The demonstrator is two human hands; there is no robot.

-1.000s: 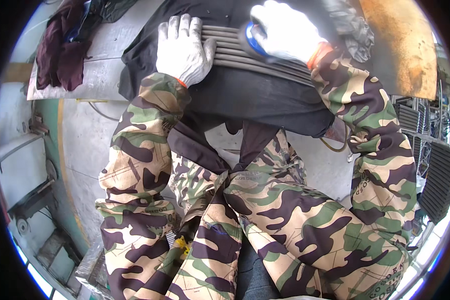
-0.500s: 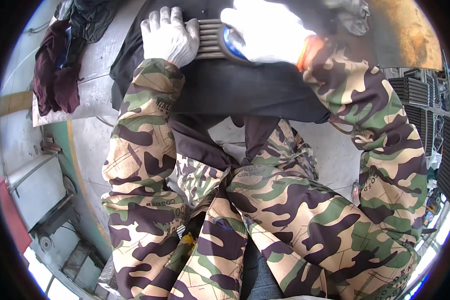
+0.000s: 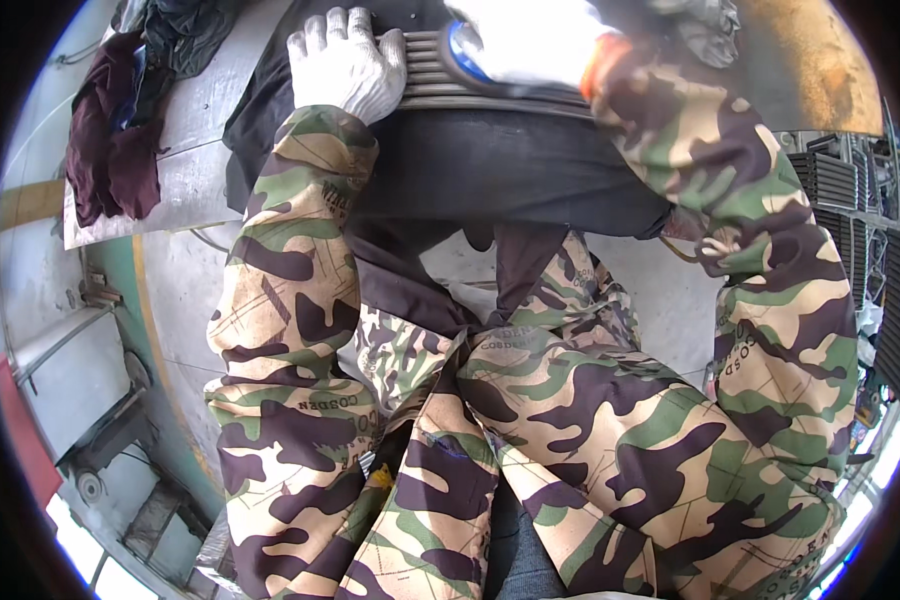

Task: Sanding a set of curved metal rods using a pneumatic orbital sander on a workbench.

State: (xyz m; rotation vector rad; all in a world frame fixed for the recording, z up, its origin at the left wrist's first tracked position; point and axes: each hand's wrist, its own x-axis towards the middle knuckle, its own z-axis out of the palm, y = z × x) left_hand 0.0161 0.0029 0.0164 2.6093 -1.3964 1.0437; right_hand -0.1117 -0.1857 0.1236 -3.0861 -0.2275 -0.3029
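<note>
In a white knit glove, my left hand [image 3: 350, 68] lies flat with fingers spread, pressing on the left end of a metal grille [image 3: 424, 72] of parallel bars. A round pad with a blue body and grey rim [image 3: 465, 55] rests over the grille's bars. Gripping this pad from above is my right hand [image 3: 540, 42], also white-gloved; glare and blur hide its fingers. Beneath the grille spreads a black cloth [image 3: 510, 165], hanging over the near edge of the work surface.
A maroon cloth [image 3: 115, 155] and a dark grey garment [image 3: 185, 38] lie on the metal table [image 3: 198, 160] at left. Another grey cloth [image 3: 708, 32] sits at the far right, beside a rust-stained plate [image 3: 825, 65]. Dark barred grilles [image 3: 832, 188] are stacked at right.
My right hand and the round pad have slid slightly away from me, uncovering more bars on the near right. My left hand has shifted slightly right and away.
</note>
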